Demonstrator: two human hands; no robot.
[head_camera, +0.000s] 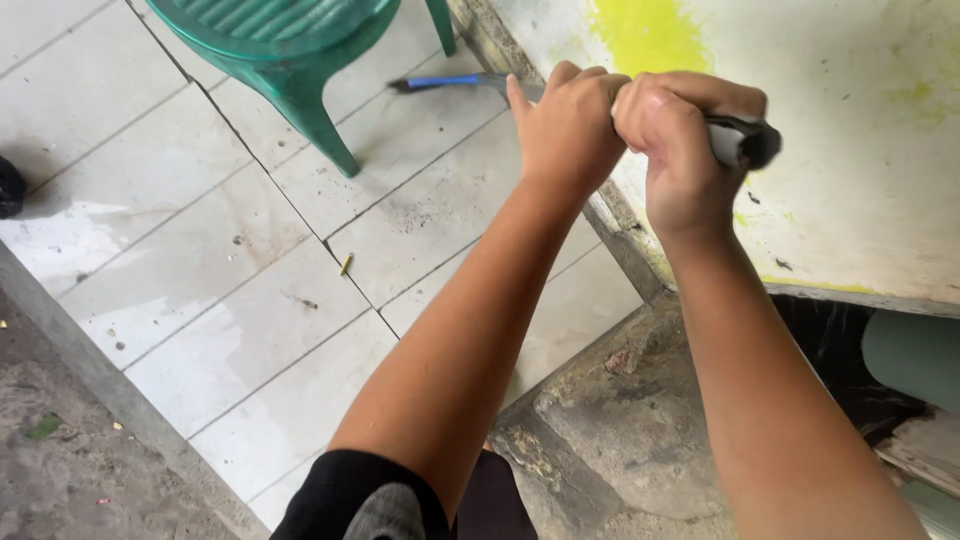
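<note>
1. My left hand (568, 125) and my right hand (680, 140) are both closed tight around one long tool (745, 142), fists side by side and touching, held out in front of me above the floor.
2. The tool runs across the upper middle of the view: its dark, pale-banded butt end sticks out past my right fist, and a thin blue-grey shaft (450, 82) comes out beyond my left fist and ends in a dark tip near the chair.
3. A green plastic chair (300, 50) stands at the top, one leg planted on the white floor tiles (200, 300); the tool's tip lies just beside that leg.
4. To my right rises a pale wall (860, 200) with yellow paint patches (645, 35); its grey base edge passes under my fists.
5. A small yellowish scrap (346, 264) lies on a tile joint, well apart from my hands.
6. Rough concrete (620, 420) sits below my forearms, and a grey kerb (90, 370) borders the tiles at left.
7. Hidden or unclear: the middle of the tool is covered by my fists; the chair is cut off at the top; what kind of head the tool has cannot be made out.
</note>
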